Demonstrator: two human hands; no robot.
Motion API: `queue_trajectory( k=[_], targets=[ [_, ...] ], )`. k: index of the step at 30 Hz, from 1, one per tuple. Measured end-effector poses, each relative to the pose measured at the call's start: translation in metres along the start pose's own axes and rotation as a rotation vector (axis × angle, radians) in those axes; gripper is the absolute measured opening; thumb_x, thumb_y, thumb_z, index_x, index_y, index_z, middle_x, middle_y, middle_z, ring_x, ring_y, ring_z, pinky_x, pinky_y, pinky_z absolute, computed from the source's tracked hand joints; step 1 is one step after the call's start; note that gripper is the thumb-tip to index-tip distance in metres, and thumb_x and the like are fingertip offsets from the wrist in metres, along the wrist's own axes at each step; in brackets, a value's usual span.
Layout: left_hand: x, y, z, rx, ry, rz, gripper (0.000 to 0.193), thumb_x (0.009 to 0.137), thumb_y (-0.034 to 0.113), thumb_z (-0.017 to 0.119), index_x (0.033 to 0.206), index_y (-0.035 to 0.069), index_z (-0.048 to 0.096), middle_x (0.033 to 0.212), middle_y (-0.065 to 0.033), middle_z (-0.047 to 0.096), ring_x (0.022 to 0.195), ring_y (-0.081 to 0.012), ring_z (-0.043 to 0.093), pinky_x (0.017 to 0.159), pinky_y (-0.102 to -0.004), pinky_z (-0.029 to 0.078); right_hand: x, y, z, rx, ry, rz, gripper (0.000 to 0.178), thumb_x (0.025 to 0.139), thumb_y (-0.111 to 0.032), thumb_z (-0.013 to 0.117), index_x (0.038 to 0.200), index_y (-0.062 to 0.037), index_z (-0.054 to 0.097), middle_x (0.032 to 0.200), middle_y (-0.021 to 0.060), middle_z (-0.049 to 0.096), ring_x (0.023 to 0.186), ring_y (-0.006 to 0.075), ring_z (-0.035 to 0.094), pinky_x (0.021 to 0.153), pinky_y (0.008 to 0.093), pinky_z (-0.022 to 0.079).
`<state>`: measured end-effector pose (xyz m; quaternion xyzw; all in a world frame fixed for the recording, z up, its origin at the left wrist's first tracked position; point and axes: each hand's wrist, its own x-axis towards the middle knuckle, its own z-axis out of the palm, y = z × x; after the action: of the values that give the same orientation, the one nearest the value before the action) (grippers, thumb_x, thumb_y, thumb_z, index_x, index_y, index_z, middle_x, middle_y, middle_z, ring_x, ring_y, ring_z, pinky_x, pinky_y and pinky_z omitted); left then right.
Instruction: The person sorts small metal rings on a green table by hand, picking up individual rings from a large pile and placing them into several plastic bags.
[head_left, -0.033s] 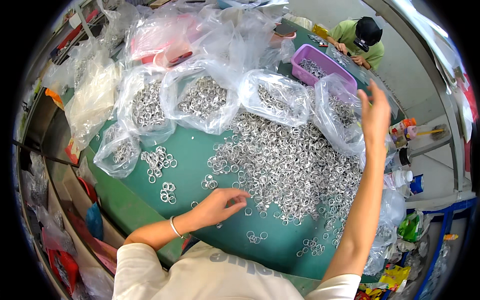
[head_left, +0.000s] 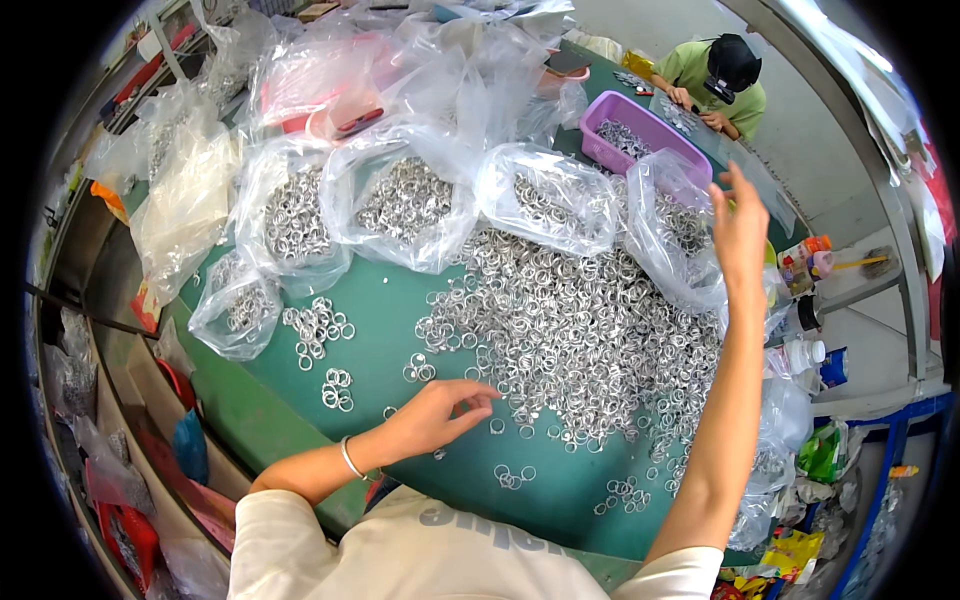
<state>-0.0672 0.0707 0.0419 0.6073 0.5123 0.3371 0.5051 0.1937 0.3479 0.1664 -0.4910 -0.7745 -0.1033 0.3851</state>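
A broad heap of silver rings (head_left: 590,340) covers the middle and right of the green table (head_left: 390,310). At the heap's near left edge is my left hand (head_left: 450,412), with a bangle on its wrist. Its fingers are bent together toward the thumb; whatever lies between the tips is too small to make out. My right hand (head_left: 740,235) is raised at the right, beside an open clear bag of rings (head_left: 675,235). Its thumb and fingers are spread apart, and I see nothing held in them.
Several clear bags of rings (head_left: 405,200) line the heap's far side. Small ring groups (head_left: 318,328) lie at the left. Beyond the right bag stands a purple basket (head_left: 655,155). A co-worker in green (head_left: 710,85) sits at the far right. Bottles (head_left: 795,357) flank the right edge.
My right hand has shifted slightly left and toward me, still raised with fingers apart. The left hand stays almost in place.
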Motion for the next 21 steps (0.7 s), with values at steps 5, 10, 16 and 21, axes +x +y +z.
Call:
queue_trajectory(
  k=[5,10,16,21],
  targets=[
    [-0.009,-0.019,-0.007,0.095,0.138,0.002,0.024,0.087,0.005,0.063,0.111,0.002,0.063,0.091,-0.0092,0.067,0.077,-0.0195,0.064,0.068,-0.0299,0.051,-0.05,-0.038,-0.011,0.179,-0.018,-0.017,0.021,0.089,-0.004,0.058,0.109,0.0012,0.064,0.103,0.0189,0.066,0.094,0.0326,0.063,0.084,0.0387,0.048],
    [-0.008,-0.038,-0.014,0.433,0.292,0.086,0.022,0.079,0.003,0.067,0.101,0.002,0.063,0.09,-0.0117,0.062,0.079,-0.0298,0.059,0.071,-0.0377,0.049,-0.13,-0.091,-0.034,0.407,-0.286,0.085,0.013,0.083,0.001,0.063,0.095,0.0004,0.067,0.094,0.0143,0.067,0.088,0.0297,0.063,0.081,0.0372,0.049],
    [-0.003,-0.041,-0.011,0.582,0.321,0.095,0.022,0.075,0.003,0.07,0.096,0.003,0.063,0.091,-0.0112,0.059,0.087,-0.0313,0.055,0.076,-0.0394,0.047,-0.223,-0.142,0.019,0.51,-0.669,-0.206,0.017,0.076,-0.006,0.069,0.092,-0.0019,0.066,0.095,0.0083,0.062,0.088,0.0255,0.056,0.076,0.0374,0.043],
    [-0.01,-0.038,-0.009,0.632,0.345,0.068,0.024,0.074,0.002,0.07,0.097,0.003,0.063,0.091,-0.0111,0.058,0.086,-0.0307,0.055,0.077,-0.0394,0.047,-0.251,-0.163,0.059,0.353,-0.631,-0.298,0.015,0.078,-0.008,0.061,0.091,-0.0018,0.064,0.1,0.0087,0.057,0.09,0.0251,0.052,0.077,0.0358,0.039]
  ],
)
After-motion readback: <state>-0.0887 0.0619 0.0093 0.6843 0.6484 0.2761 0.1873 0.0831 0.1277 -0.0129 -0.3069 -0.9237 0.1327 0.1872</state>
